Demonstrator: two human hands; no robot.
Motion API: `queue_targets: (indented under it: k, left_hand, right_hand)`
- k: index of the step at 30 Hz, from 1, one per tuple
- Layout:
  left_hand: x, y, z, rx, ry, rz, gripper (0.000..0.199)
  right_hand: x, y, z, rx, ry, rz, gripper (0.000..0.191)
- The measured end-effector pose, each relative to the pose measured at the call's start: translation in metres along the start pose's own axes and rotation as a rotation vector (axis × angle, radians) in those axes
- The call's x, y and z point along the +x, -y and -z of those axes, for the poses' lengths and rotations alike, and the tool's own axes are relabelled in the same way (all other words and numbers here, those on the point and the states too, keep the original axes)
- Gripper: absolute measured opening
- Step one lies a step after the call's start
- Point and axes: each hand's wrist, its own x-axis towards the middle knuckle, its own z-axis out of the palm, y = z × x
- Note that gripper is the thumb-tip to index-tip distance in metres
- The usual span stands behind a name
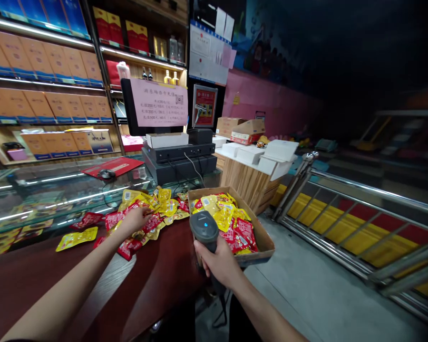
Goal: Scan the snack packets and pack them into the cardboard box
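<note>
My right hand (219, 259) is wrapped round the handle of a dark grey barcode scanner (204, 227), its head upright with a small blue light on top. Behind the scanner, a cardboard box (266, 237) holds many red and yellow snack packets (223, 213). To the left, my left hand (137, 219) reaches into a loose pile of similar packets (167, 206) on the dark red counter (157, 275). Its fingertips are among the packets, and what they hold, if anything, is hidden. A yellow packet (77, 239) lies apart at the pile's left.
Behind the pile stand a black cash drawer (181, 167) and a monitor with a pink sign (160, 105). A mouse (106, 175) rests on a red mat on the glass case (67, 190). White boxes (249, 154) top a wooden cabinet; a metal railing (360, 190) is at right.
</note>
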Motion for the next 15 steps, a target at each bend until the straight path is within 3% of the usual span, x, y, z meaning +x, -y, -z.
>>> queue_targets:
  k: [7, 12, 15]
  left_hand:
    - [-0.003, -0.014, -0.008, 0.305, 0.067, -0.071, 0.044]
    - [0.006, -0.024, -0.010, 0.278, 0.075, -0.007, 0.044]
    - [0.009, -0.028, -0.005, 0.208, 0.080, 0.015, 0.032]
  right_hand:
    - [-0.002, -0.003, -0.003, -0.002, 0.003, -0.021, 0.035]
    - [-0.006, -0.006, 0.001, 0.004, -0.028, -0.044, 0.038]
    - [-0.009, -0.006, 0.006, 0.007, -0.044, -0.037, 0.038]
